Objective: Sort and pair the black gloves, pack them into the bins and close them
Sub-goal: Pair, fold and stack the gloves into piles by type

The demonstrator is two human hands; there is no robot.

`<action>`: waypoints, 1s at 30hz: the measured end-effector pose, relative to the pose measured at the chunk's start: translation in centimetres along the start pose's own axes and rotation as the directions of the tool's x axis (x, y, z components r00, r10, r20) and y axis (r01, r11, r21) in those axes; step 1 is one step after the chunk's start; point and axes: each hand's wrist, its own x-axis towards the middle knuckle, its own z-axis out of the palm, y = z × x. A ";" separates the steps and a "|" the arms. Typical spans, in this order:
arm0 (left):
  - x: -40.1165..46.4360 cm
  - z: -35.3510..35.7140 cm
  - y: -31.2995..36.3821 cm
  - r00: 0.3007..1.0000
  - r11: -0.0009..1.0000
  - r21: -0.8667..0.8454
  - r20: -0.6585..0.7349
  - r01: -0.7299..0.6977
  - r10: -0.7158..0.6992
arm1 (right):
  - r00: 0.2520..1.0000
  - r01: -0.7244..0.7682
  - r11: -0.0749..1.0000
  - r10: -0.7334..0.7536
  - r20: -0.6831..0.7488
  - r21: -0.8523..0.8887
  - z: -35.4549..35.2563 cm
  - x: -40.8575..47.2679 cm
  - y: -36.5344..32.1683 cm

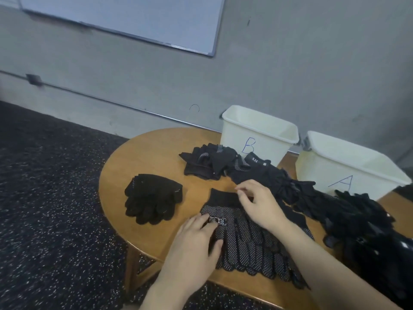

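Note:
A black glove with white grip dots [248,242] lies flat in front of me on the wooden table [156,148]. My left hand [196,240] rests on its palm side with fingers laid out next to a white label. My right hand [259,202] sits at the glove's cuff, its fingertips curled and pinching the cuff edge. A paired set of black gloves [152,198] lies to the left. Another small heap of black gloves [210,162] sits behind, and a long pile of black gloves [348,211] stretches to the right.
Two open white bins stand at the back of the table, bin B [257,135] and bin A [348,166] to its right; no lids are in view. A grey wall with a whiteboard [125,16] is behind. Dark speckled floor [44,198] lies left of the table.

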 end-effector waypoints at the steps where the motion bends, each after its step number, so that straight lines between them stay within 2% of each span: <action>1: 0.0 -0.1 0.1 1.000 1.000 -0.014 -0.015 -0.001 0.001 | 0.999 -0.036 0.999 0.036 -0.033 0.006 -0.6 0.9 0.2; 6: 0.6 -0.6 0.1 0.996 0.995 -0.095 -0.080 0.025 -0.033 | 0.982 -0.167 0.986 0.164 -0.099 -0.023 -2.8 5.0 1.6; 19: 2.3 0.1 -0.1 0.992 0.996 -0.074 -0.113 0.043 -0.051 | 0.969 -0.245 0.908 0.218 -0.116 -0.341 -0.8 10.2 3.0; 21: 2.4 0.1 -0.3 0.993 0.997 -0.071 -0.111 0.036 -0.044 | 0.954 -0.284 0.921 0.244 -0.174 -0.267 -1.0 10.4 2.9; 24: 2.3 0.0 -0.6 0.994 0.996 -0.083 -0.105 0.030 -0.039 | 0.895 -0.329 0.944 0.322 -0.310 0.033 -2.3 10.7 2.6; 27: 2.2 0.0 -0.6 0.994 0.996 -0.089 -0.102 0.021 -0.030 | 0.877 -0.298 0.905 0.385 -0.289 0.304 -4.7 10.6 1.9; 30: 2.0 0.1 -0.6 0.994 0.995 -0.094 -0.102 0.022 -0.032 | 0.878 -0.241 0.861 0.390 -0.278 0.448 -7.3 9.7 0.7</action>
